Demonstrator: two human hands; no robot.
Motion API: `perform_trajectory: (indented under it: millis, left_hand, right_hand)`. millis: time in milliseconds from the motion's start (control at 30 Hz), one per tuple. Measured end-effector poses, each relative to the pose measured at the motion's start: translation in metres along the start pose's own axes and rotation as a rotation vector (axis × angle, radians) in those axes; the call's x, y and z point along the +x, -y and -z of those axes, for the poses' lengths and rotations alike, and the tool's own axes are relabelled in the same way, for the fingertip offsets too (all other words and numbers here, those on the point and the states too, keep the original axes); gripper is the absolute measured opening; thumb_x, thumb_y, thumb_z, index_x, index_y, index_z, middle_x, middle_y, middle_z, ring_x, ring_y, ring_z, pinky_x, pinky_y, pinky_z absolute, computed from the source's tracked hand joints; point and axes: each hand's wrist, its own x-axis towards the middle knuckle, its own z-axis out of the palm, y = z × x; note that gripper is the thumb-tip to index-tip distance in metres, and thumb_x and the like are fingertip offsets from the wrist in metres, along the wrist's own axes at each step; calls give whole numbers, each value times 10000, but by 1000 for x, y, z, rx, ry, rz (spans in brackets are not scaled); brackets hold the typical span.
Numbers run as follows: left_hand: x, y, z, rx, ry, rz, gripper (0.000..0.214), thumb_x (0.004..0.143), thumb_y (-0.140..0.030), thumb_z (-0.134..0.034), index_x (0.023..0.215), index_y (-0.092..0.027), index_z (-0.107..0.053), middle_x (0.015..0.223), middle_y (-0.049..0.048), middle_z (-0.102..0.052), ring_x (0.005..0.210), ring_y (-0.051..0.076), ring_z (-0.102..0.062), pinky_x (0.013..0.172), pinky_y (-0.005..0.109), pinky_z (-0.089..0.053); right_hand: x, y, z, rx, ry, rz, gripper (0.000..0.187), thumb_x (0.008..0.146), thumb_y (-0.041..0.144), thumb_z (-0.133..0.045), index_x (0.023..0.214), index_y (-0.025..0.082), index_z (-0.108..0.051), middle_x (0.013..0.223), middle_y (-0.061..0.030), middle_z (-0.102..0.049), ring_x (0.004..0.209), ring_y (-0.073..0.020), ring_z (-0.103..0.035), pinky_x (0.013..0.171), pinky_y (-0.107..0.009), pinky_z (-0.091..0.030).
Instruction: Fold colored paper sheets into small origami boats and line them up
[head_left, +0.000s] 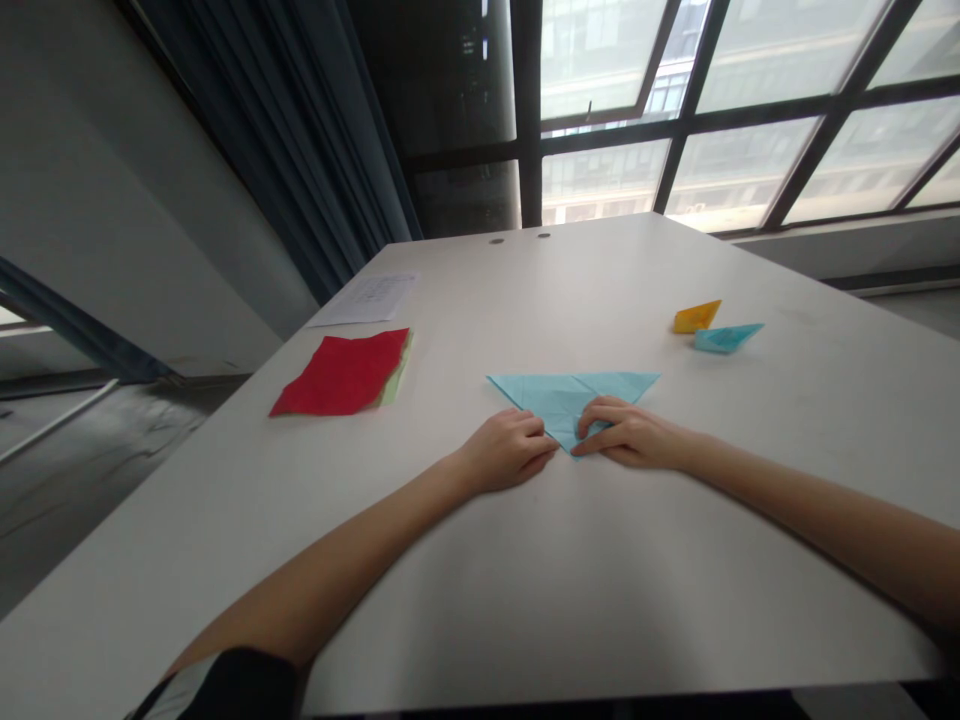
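Observation:
A light blue paper triangle (pixel 571 391) lies flat on the white table (pixel 525 560), its point toward me. My left hand (pixel 506 450) rests curled at the triangle's near left edge, fingers closed against the paper. My right hand (pixel 630 435) lies on the near right part, its fingers pinching the paper at the tip.
A stack of coloured sheets with red on top (pixel 345 372) lies at the left, a white printed sheet (pixel 367 298) behind it. A small orange folded paper boat (pixel 696 316) and a blue one (pixel 726 337) sit at the right. Windows and a dark curtain stand beyond the table's far edge.

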Motion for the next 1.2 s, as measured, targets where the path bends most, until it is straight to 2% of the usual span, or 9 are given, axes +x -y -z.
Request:
perform_trajectory:
  millis: [867,967,1033,1133,1200]
  left_hand:
    - [0,2,-1,-9,0,-6,274,903,-282,-367,912,-204,-629,771,45,-580,738,148,-523,704,285,-398]
    - [2,1,0,-25,-45,-8,248,890,-269,-387,887,-183,-620,906,72,-612,893,179,-539,798,315,-414]
    - [3,0,-1,-53,-67,8,247,883,-271,-399,997,-168,-593,1087,96,-593,1053,204,-505,891,340,-401]
    - [4,0,-6,-71,-12,58,380,896,-323,-378,1216,-144,-479,1283,127,-498,1215,227,-415,993,378,-352]
    - [4,1,-8,-58,63,119,437,910,-372,-334,1263,-140,-445,1323,136,-466,1251,245,-388,1008,398,-342]
  right_hand:
    - [1,2,1,-99,17,36,284,874,165,-432,1017,236,-666,942,-80,-607,893,-170,-507,795,-329,-428]
    - [1,1,0,-85,24,29,290,870,164,-430,1029,239,-661,951,-79,-603,901,-169,-508,807,-327,-428]
    - [1,0,0,-79,31,28,289,869,166,-433,1035,239,-658,956,-79,-601,910,-167,-509,818,-328,-425]
    - [1,0,-1,-72,33,23,287,873,176,-427,1031,236,-660,952,-82,-600,908,-170,-515,822,-334,-423]
    - [1,0,-2,-65,31,17,291,875,177,-421,1027,235,-662,943,-83,-601,893,-169,-518,808,-333,-425]
